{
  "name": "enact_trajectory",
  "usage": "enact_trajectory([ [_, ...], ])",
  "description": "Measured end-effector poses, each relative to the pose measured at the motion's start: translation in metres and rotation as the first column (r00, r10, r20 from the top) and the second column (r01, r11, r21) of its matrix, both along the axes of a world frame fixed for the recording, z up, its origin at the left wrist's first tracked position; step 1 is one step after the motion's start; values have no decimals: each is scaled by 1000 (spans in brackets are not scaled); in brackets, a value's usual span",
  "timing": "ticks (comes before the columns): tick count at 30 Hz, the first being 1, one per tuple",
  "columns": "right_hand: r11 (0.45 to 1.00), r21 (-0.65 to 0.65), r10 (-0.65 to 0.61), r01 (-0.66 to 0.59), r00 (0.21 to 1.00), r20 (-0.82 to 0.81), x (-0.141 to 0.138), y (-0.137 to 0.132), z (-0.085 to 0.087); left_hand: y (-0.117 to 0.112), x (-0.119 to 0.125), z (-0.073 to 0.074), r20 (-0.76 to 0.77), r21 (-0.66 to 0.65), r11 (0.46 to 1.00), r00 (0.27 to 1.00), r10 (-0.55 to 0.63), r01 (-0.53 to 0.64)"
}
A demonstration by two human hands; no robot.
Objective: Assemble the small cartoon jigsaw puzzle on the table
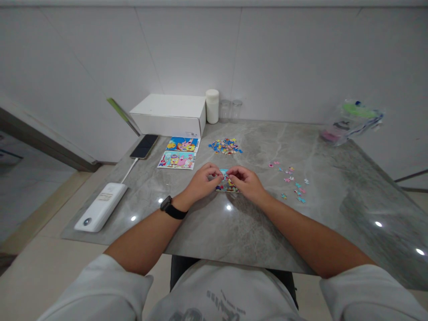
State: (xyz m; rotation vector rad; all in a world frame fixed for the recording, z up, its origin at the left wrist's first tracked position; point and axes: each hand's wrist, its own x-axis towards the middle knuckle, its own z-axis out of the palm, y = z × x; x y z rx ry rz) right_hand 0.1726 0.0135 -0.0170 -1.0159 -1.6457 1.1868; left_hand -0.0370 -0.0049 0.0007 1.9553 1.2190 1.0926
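Two sleeves (100,290); two hands (203,182) (247,182) touching one puzzle (228,187); one heap of pieces (225,146).

Left hand (203,182), right hand (249,183) at puzzle (228,186)

Under the fingers (238,170) spreads a grey marbled table (210,238), glossy, mirroring several bright light spots (228,207), one just nearer than they are; beyond them stands a pale wall (284,53), crossed by thin seams (238,44); far to their left a dark frame (50,140) slants along an opening (20,178), a tan strip (43,209) at its foot; lower left of them shows beige floor (50,267).
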Motion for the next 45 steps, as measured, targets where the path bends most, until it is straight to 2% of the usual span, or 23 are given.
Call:
enact_trajectory([
  [12,995,100,-16,-1,985,171,2,1,-2,5,-3,-3,34,-38,999,999,19,-18],
  [19,985,173,-24,-12,980,200,1,-1,-1,4,-2,-2,5,-48,999,1000,16,-16],
  [26,991,127,8,-30,986,165,0,-3,-2,2,1,-3,-7,-73,997,1000,2,-2],
  [33,995,98,-9,-8,984,176,2,1,-5,3,-3,-2,-9,-23,1000,1000,-3,3],
  [39,987,152,5,-51,958,288,2,0,2,4,-5,-8,-93,17,1000,996,-13,15],
  [45,973,205,-1,-107,885,466,-3,4,5,10,-16,-9,-307,54,998,951,30,-14],
])
